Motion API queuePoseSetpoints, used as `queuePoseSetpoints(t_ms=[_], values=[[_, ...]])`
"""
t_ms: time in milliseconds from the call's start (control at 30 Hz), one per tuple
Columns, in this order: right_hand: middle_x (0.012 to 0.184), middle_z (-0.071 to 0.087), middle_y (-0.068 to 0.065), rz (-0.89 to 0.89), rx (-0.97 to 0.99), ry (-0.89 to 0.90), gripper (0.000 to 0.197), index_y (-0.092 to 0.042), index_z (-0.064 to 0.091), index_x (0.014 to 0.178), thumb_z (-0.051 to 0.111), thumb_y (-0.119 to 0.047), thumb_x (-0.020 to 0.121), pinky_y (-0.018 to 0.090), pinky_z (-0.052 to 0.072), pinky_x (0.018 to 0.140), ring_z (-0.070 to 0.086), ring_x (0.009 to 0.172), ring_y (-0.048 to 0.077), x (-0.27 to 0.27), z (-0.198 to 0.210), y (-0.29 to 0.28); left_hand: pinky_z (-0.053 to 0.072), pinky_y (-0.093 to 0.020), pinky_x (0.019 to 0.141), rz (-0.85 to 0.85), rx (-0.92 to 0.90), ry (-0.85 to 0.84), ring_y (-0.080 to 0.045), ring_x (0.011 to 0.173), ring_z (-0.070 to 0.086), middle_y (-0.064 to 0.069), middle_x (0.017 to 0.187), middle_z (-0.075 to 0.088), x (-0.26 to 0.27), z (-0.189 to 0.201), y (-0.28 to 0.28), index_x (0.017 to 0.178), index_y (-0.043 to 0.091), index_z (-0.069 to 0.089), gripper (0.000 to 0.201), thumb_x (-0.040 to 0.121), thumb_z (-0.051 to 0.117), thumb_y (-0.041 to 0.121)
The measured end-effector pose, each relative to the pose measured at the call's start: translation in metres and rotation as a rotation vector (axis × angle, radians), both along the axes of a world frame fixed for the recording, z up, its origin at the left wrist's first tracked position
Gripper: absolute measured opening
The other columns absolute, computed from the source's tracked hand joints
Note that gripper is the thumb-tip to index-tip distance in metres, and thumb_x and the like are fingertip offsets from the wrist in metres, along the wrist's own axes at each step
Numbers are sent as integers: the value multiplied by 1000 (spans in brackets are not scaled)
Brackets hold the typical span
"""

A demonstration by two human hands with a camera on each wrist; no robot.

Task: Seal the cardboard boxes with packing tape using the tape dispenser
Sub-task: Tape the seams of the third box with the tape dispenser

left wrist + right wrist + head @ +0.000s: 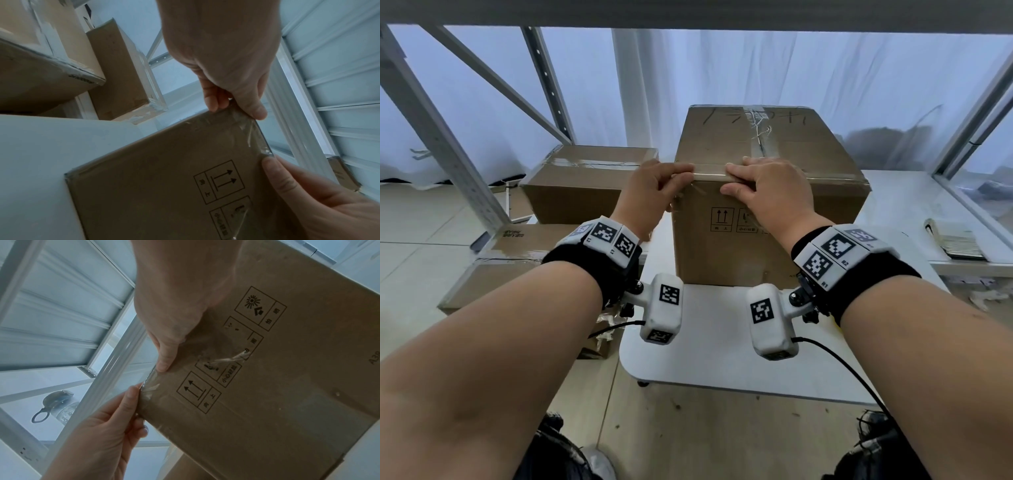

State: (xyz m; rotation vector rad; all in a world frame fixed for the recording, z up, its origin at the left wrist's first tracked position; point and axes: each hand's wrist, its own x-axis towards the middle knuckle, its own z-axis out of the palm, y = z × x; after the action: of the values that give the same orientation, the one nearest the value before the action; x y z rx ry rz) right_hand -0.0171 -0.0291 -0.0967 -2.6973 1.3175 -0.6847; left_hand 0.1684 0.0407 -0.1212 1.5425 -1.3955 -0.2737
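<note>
A tall cardboard box (756, 219) stands upright on a white table (709, 346), its top seam taped over. A strip of clear tape (710, 175) runs along the front top edge and folds down the front face. My left hand (654, 192) pinches the box's top left corner over the tape (252, 133), fingers behind the edge and thumb on the front. My right hand (767, 192) lies across the top edge, fingers flat on the lid, thumb (164, 360) pressing the tape onto the front face beside the printed arrows (195, 391). No tape dispenser is in view.
Two more taped boxes lie to the left, one further back (585, 185) and one lower and nearer (517, 263). A grey metal rack frame (431, 137) rises at the left, with plastic sheeting behind. A stack of papers (955, 240) lies on the right shelf.
</note>
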Motion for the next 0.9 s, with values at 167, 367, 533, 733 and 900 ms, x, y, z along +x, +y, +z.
queuePoseSetpoints(t_ms=[167,367,533,733,900], values=[[141,51,-4,-6,7,5,49,-33,55,132,53,-55,89,38,29,108,42,131,19,1,-1,-1,49,-18,80,-69,51,-24,-6,79,54,-2,103,62,9,-12,5,131,26,56,39,92,59,23],[141,51,-2,4,8,-10,49,-32,55,132,54,-55,89,38,29,110,42,131,20,0,-1,1,34,-15,84,-59,134,-209,-3,82,45,1,97,47,16,-8,10,138,34,46,48,92,59,28],[141,51,-2,1,5,-12,48,-33,56,132,53,-55,89,37,29,109,42,132,19,1,-2,0,27,-5,81,-46,95,-178,3,85,38,-4,100,40,16,-4,7,135,28,51,39,97,45,35],[141,51,-3,3,-12,-3,48,-33,55,132,52,-55,89,37,29,109,42,132,19,3,-2,1,32,-22,98,3,95,-257,-10,97,36,0,99,35,23,-7,6,133,36,50,41,94,56,25],[141,51,-2,-10,-16,4,48,-33,53,133,50,-55,90,37,29,109,42,132,19,3,-2,3,29,-37,109,52,89,-415,-21,115,36,-1,117,38,21,-1,8,133,36,51,46,88,62,34]])
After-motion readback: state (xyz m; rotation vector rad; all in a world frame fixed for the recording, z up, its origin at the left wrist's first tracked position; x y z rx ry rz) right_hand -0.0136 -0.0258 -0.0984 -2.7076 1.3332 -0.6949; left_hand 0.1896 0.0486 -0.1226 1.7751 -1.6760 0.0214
